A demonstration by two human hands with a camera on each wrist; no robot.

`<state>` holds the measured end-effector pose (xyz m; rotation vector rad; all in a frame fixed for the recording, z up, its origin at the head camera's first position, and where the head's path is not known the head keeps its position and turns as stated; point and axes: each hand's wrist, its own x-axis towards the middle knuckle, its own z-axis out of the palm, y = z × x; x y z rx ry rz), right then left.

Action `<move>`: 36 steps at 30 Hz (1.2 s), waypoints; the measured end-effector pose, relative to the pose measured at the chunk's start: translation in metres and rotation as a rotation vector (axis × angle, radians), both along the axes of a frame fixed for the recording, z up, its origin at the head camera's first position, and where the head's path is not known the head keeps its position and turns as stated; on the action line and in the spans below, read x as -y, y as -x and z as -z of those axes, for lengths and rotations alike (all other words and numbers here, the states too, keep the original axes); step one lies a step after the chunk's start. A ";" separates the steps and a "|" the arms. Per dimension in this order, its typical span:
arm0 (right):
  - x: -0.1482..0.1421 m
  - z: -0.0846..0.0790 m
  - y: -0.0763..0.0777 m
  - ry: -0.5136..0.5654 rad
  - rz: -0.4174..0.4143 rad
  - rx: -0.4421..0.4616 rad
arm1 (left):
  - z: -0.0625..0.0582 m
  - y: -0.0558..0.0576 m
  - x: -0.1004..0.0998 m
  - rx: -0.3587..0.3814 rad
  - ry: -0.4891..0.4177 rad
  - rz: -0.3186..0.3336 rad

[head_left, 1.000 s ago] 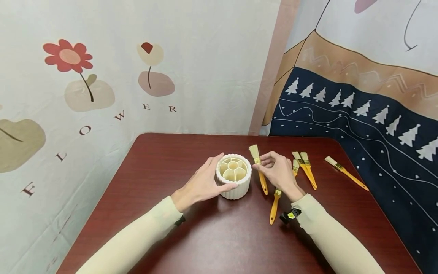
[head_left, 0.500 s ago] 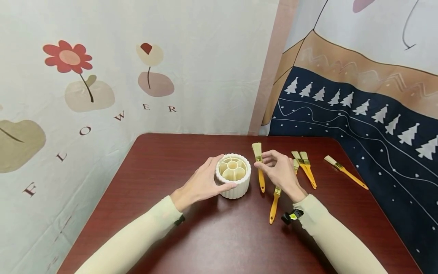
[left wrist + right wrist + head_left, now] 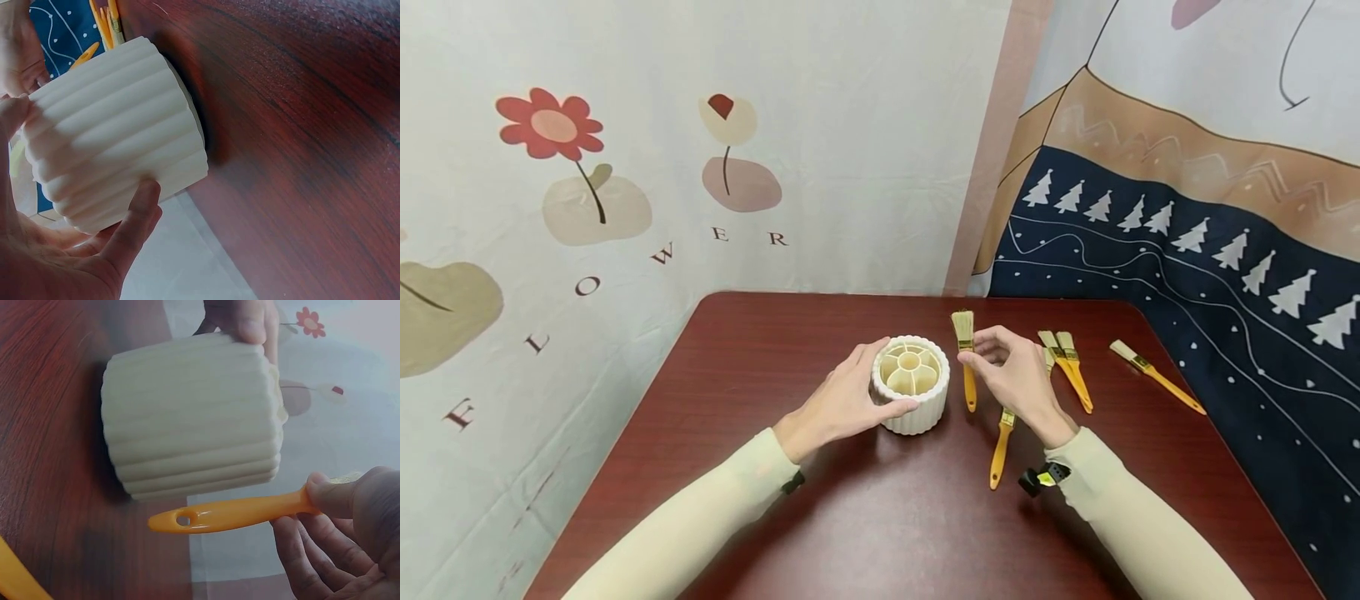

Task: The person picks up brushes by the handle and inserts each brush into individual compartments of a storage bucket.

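A white ribbed round pot [image 3: 927, 413] stands on the table, its cream insert divided into compartments around a central ring. My left hand [image 3: 844, 398] holds it from the left, thumb at the front and fingers along the far side; the left wrist view shows the fingers on the ribbed wall [image 3: 119, 125]. Just right of the pot, my right hand [image 3: 1017, 380] pinches a paintbrush [image 3: 970, 388] between thumb and fingers near the ferrule. Its pale bristles point up and its yellow handle [image 3: 244, 511] hangs down, apart from the pot in the head view.
A paintbrush [image 3: 998, 454] lies in front of my right hand. Several more lie to its right: a small group [image 3: 1077, 382], one partly hidden by the hand, and a separate brush [image 3: 1163, 383] near the right edge of the dark red table [image 3: 760, 350]. Printed cloths hang behind.
The paintbrush in my right hand has turned from a slant to nearly upright, and its handle end has risen slightly. My left hand and the pot have stayed in place.
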<state>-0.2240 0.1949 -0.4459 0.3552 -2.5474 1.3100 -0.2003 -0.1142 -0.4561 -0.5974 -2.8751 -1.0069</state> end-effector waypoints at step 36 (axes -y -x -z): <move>0.031 -0.042 -0.024 0.133 -0.094 -0.205 | 0.000 0.000 -0.001 0.028 0.006 0.000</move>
